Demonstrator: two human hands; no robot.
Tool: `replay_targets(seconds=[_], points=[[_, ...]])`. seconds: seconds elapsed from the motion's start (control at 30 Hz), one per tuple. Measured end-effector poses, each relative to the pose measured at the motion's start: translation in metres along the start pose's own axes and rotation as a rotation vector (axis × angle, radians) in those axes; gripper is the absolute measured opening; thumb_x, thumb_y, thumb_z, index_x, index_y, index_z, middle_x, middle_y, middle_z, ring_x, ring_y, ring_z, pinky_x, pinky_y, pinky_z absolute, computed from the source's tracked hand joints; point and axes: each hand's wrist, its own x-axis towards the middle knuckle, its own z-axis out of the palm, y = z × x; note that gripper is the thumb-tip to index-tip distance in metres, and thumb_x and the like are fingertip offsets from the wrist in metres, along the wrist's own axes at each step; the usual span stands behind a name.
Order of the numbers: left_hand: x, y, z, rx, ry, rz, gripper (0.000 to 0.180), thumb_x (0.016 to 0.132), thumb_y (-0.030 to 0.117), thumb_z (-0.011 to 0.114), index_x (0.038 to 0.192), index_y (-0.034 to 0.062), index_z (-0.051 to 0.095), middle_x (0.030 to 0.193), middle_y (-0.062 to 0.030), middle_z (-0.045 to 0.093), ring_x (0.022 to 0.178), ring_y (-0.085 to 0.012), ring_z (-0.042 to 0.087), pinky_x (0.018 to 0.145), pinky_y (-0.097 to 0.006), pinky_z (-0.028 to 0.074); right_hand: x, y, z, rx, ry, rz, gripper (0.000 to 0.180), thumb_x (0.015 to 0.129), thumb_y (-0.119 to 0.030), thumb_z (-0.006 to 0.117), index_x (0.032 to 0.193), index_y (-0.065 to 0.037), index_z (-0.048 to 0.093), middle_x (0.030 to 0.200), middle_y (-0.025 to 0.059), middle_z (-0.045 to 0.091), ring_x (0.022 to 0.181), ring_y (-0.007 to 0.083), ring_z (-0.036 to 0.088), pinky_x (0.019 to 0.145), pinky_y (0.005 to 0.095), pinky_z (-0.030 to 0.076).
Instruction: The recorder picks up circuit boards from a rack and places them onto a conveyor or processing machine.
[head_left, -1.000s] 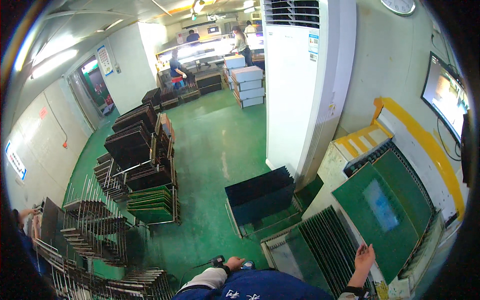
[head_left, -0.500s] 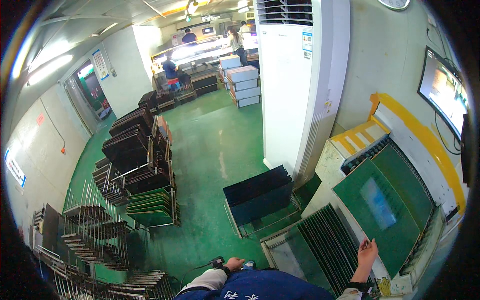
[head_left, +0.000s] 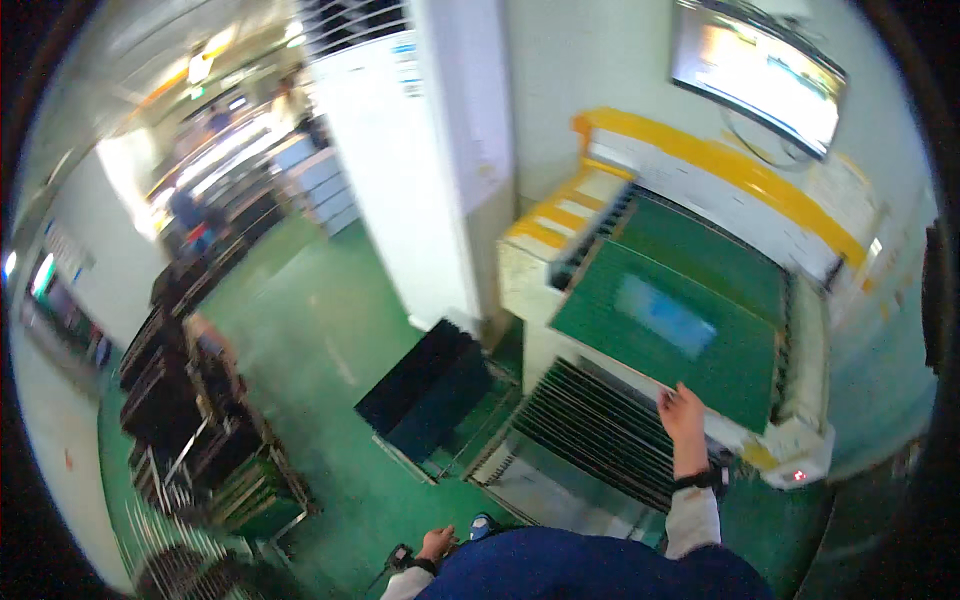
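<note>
Right hand (head_left: 682, 412) raised, fingers pinching the near edge of a green panel (head_left: 670, 330) lying flat on the yellow-trimmed machine (head_left: 700, 160); left hand (head_left: 436, 545) low beside the body, finger state impossible to tell.

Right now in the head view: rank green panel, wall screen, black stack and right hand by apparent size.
1. Green panel, largest.
2. Wall screen and black stack: look alike, and their distances from the camera differ, so I won't rank them.
3. Right hand, smallest, touching the panel's near edge.
</note>
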Motion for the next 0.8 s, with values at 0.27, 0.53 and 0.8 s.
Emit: replay_targets(seconds=[0.27,0.53,0.8], points=[[-0.003,0.004,0.000,0.120,-0.032,0.118,0.038,0.088,0.032,0.055,0.104,-0.0017,0.057,0.082,-0.0103,0.066,0.060,-0.0164,0.059,0.049,-0.028,0.045,-0.003,-0.016,-0.005,0.034,0.097,-0.015,0.025,0.083,-0.016,0.061,0.094,-0.002,0.043,0.093,0.0134,0.048,0.086,0.0261,0.052,0.072,0.0344,0.050],[-0.017,0.020,0.003,0.322,0.064,0.094,0.041,0.087,0.039,0.054,0.098,0.0003,0.063,0.084,-0.0109,0.067,0.065,-0.0186,0.061,0.057,-0.029,0.047,0.002,-0.013,-0.006,0.078,0.006,0.010,0.021,0.085,-0.014,0.059,0.093,-0.002,0.044,0.093,0.0136,0.048,0.084,0.0278,0.054,0.074,0.0382,0.048],[0.094,-0.078,-0.032,0.602,0.116,0.300,0.050,0.082,0.053,0.049,0.090,0.0072,0.069,0.080,-0.0107,0.067,0.073,-0.0229,0.063,0.068,-0.033,0.048,0.007,-0.015,0.000,0.101,0.035,0.014,0.022,0.083,-0.012,0.061,0.093,-0.003,0.044,0.091,0.0127,0.048,0.084,0.0289,0.054,0.072,0.0377,0.049]])
